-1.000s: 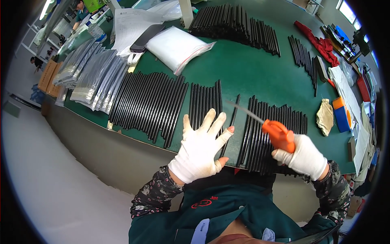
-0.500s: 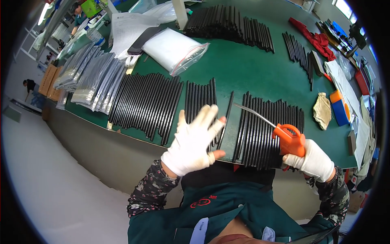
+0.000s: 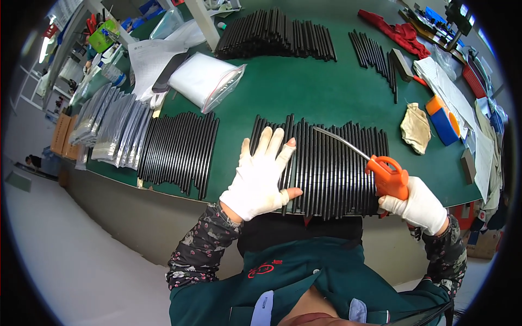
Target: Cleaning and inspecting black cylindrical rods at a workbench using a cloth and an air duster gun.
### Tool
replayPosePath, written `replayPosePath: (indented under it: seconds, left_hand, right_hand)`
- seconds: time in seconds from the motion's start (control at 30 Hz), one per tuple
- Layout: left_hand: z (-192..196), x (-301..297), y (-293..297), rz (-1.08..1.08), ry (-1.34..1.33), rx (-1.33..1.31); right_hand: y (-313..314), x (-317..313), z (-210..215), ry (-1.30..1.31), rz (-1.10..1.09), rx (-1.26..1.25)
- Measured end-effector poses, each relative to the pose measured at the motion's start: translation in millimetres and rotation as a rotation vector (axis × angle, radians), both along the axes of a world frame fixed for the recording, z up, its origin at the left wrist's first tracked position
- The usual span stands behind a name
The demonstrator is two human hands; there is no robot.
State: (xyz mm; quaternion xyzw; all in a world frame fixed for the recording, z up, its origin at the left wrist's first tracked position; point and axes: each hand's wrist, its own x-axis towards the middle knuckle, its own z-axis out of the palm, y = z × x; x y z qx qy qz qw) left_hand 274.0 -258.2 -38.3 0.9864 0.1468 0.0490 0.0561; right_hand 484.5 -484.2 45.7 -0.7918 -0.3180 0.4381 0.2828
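My left hand (image 3: 255, 182), in a white glove with bare fingertips, lies flat with fingers spread over the left end of a row of thin black rods (image 3: 340, 168). The rods under it are partly hidden. My right hand (image 3: 420, 207), gloved the same way, is wrapped round an orange air blow gun (image 3: 390, 178). Its long bent metal nozzle (image 3: 343, 142) reaches left above the row. A second row of black rods (image 3: 178, 152) lies further left, apart from my hands.
Grey bundles in clear plastic (image 3: 124, 127) lie at the left edge. Behind are a white plastic-wrapped package (image 3: 204, 81) and a big pile of black rods (image 3: 261, 35). To the right are a beige glove (image 3: 416, 127), a blue-and-orange tape dispenser (image 3: 443, 122) and a red cloth (image 3: 399, 35).
The rods by my left hand have moved right against the right-hand row, closing the gap between them. My right hand still holds the blow gun. The view has shifted slightly.
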Motion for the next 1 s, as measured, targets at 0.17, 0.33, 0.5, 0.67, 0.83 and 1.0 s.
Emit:
replayPosePath:
  seconds: [0.17,0.33,0.5,0.67,0.83,1.0]
  left_hand:
    - [9.8,-6.1,7.6,-0.277,0.085,-0.085]
    - [17.7,-6.2,2.6,-0.271,0.085,-0.121]
    - [19.5,-7.4,2.8,-0.273,0.060,-0.175]
    - [17.6,-5.5,5.4,-0.272,0.058,-0.181]
    - [19.5,-6.8,4.6,-0.258,0.057,-0.183]
    - [18.2,-6.4,3.5,-0.261,0.045,-0.174]
  right_hand:
    - [11.2,1.1,-0.9,-0.178,0.111,-0.039]
    - [36.4,5.4,-8.3,-0.182,0.192,-0.087]
    - [42.5,12.6,-19.3,-0.182,0.169,-0.033]
    - [53.8,9.0,-8.3,-0.052,0.088,-0.110]
    - [45.0,-2.9,-4.7,-0.093,0.195,-0.097]
    - [46.1,-5.5,-7.0,-0.131,0.272,-0.137]
